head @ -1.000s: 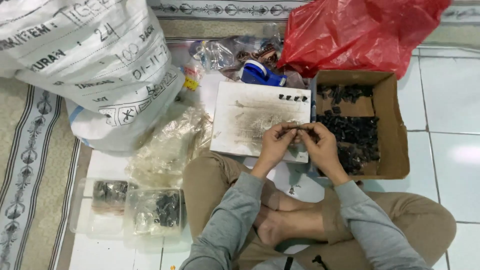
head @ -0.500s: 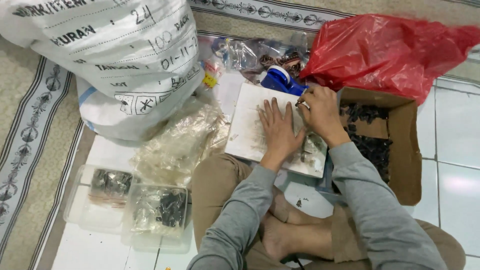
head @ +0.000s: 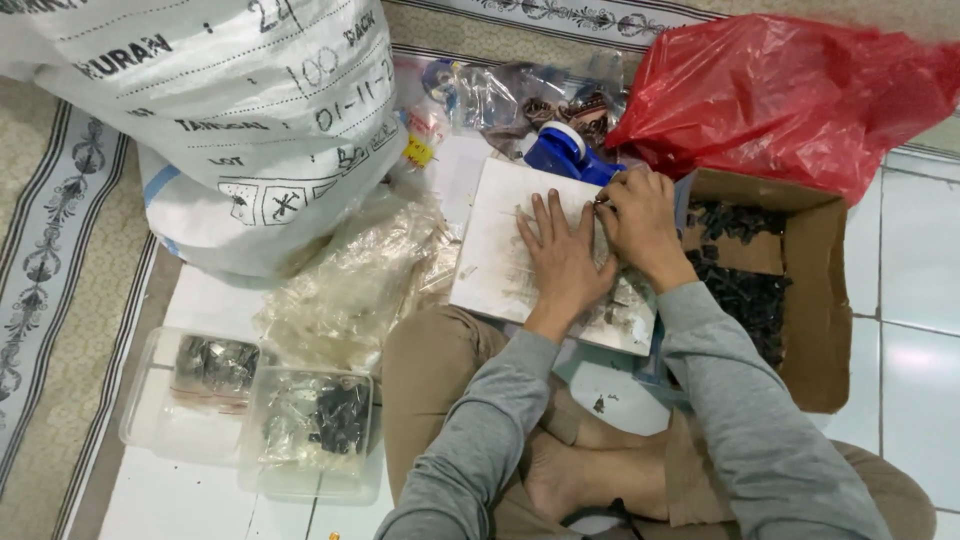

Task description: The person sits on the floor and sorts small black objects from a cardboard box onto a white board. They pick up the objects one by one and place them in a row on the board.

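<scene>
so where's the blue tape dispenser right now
In the head view, the blue tape dispenser sits at the white board's far edge, just left of the right hand, beside the red plastic bag.

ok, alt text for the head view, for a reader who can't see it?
Seated cross-legged, a person presses the left hand flat on a white board while the right hand pinches something small. Around: cardboard box of dark pieces, red bag, white sack.

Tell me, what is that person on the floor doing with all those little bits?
A person sits cross-legged on the floor. The left hand lies flat on a white board on the lap, and the right hand pinches something small at the board's top edge. A cardboard box of small dark pieces stands to the right, beside a red plastic bag. Clear tubs and a big white sack sit on the left.
</scene>
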